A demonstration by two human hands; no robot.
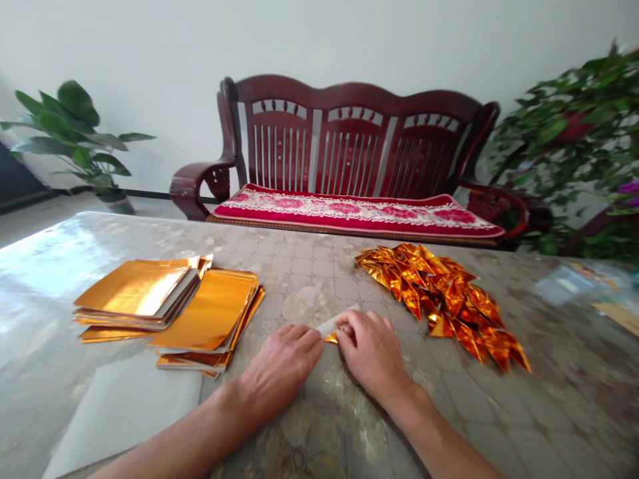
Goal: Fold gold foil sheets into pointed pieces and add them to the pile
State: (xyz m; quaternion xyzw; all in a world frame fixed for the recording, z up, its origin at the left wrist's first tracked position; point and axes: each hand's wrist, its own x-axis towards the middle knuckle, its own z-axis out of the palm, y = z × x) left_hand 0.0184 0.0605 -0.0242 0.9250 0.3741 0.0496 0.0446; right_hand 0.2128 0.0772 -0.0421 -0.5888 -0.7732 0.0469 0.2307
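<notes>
A small piece of foil paper (331, 325), pale grey on top with a bit of gold showing, lies partly folded on the table between my hands. My left hand (289, 356) rests palm down at its left end, fingers together. At its right end, my right hand (370, 346) pinches the paper between thumb and curled fingers. To the left stand two stacks of gold foil sheets (207, 309), with a large pale sheet (132, 399) lying in front of them. A heap of folded gold foil pieces (449, 299) sits to the right.
The patterned table (309, 266) spans the view. Clear plastic packaging (572, 283) lies at its right side. Beyond the table stands a dark red wooden bench (349, 153) with a floral cover (344, 207). Potted plants stand at left (84, 133) and right (564, 133).
</notes>
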